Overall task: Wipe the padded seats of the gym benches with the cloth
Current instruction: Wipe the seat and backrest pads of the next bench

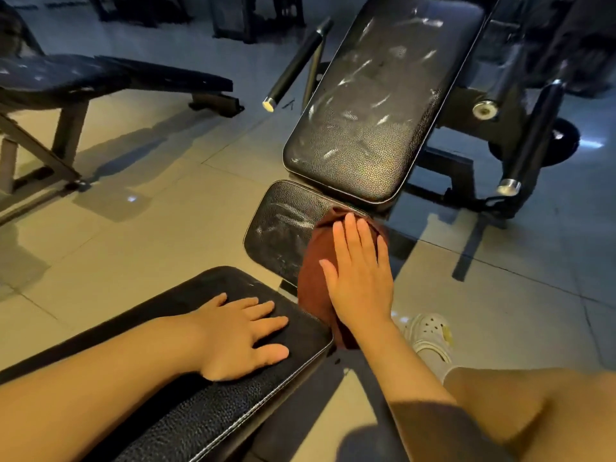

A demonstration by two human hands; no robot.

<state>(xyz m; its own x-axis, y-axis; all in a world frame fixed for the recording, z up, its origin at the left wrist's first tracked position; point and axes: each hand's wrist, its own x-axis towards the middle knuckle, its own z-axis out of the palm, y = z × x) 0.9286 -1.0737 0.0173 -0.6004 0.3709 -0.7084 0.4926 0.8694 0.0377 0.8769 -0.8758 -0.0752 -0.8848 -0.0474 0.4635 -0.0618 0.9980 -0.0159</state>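
Beige tiled floor in warm light, shadowed; dark machine frames line the dim, bluish far side.

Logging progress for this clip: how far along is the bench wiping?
Done: nothing shows clearly as finished. In hand: the right hand presses the brown cloth flat on the small seat pad, whose left part still shows whitish smears. The left hand rests on the near pad. Left: the streaked back pad and the far bench.
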